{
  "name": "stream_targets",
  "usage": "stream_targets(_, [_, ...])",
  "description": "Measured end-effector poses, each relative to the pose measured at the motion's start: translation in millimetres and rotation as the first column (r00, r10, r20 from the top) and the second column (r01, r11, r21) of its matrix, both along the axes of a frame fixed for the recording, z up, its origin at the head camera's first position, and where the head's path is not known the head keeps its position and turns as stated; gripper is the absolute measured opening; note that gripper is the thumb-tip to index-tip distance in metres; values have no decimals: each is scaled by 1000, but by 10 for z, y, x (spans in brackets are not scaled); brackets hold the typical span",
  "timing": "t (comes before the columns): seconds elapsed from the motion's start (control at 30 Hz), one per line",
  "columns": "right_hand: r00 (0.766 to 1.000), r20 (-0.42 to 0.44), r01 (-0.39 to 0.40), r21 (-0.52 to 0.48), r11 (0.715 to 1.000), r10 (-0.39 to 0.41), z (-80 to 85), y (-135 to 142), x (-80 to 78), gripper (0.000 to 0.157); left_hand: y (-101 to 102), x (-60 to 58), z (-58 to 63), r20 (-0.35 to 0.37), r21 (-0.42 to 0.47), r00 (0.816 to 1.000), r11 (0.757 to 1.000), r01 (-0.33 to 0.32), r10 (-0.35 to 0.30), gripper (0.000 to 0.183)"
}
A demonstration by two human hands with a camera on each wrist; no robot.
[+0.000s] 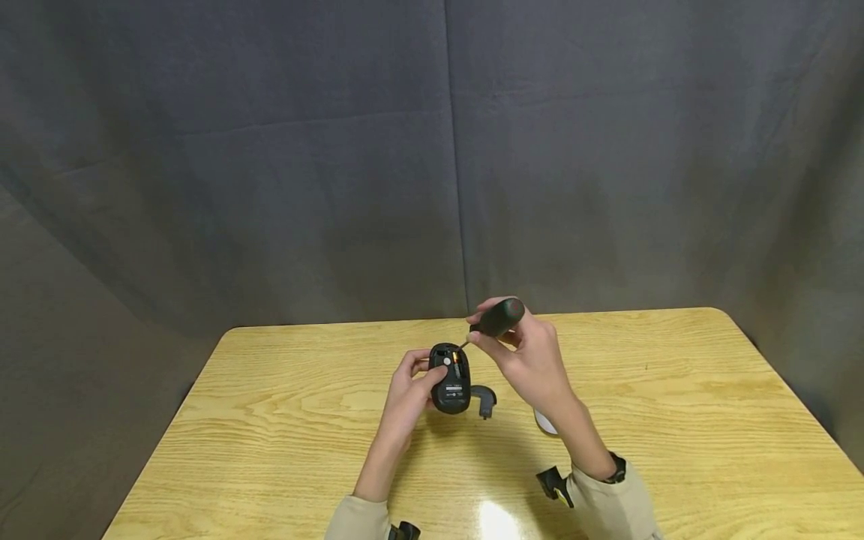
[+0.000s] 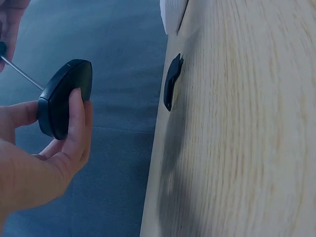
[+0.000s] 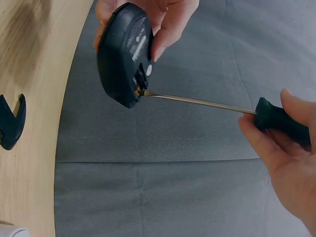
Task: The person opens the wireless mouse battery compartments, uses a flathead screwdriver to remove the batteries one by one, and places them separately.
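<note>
While the left hand (image 1: 412, 386) gripped the opened mouse (image 1: 450, 377), its cover (image 1: 483, 398) lay beside it; the right hand (image 1: 529, 360) clasped a screwdriver (image 3: 222, 106) probing the battery bay, prying apparently unfinished.

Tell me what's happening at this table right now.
A person holds a black computer mouse upside down in the left hand, above the light wooden table. The right hand grips a black-handled screwdriver, its thin metal shaft reaching into the mouse's open battery bay. A curved black plastic cover piece lies on the table beside the mouse, and a white object lies partly hidden under the right forearm.
</note>
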State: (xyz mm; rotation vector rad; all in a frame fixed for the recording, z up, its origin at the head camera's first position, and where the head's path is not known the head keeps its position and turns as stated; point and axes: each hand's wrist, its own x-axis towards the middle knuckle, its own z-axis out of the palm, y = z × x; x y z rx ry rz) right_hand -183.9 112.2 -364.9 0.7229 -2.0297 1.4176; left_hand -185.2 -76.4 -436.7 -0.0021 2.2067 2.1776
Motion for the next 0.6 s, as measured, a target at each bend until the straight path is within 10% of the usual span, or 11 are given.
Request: stream_targets(0.6, [989,147,47,-180,982,-20,-46,10,-68,36,6,-4,-14,-38,15,999,1000,-8,8,45])
